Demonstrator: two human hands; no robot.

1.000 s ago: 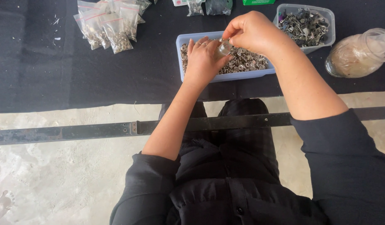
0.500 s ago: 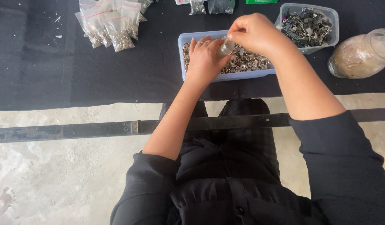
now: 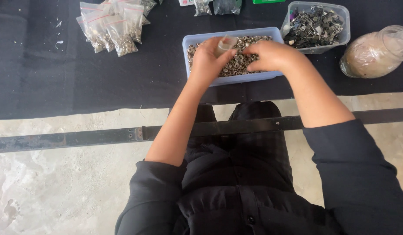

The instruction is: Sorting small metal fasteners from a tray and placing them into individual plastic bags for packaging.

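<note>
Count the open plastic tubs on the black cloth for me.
2. A blue tub of small metal rings sits under both hands; a clear tub of dark metal pieces stands at its right, further back. More may lie beyond the top edge.

I see little filled bags [image 3: 114, 27] left of a clear tub of dark clips [image 3: 317, 26], and a big jar [image 3: 375, 52] right of it.
</note>
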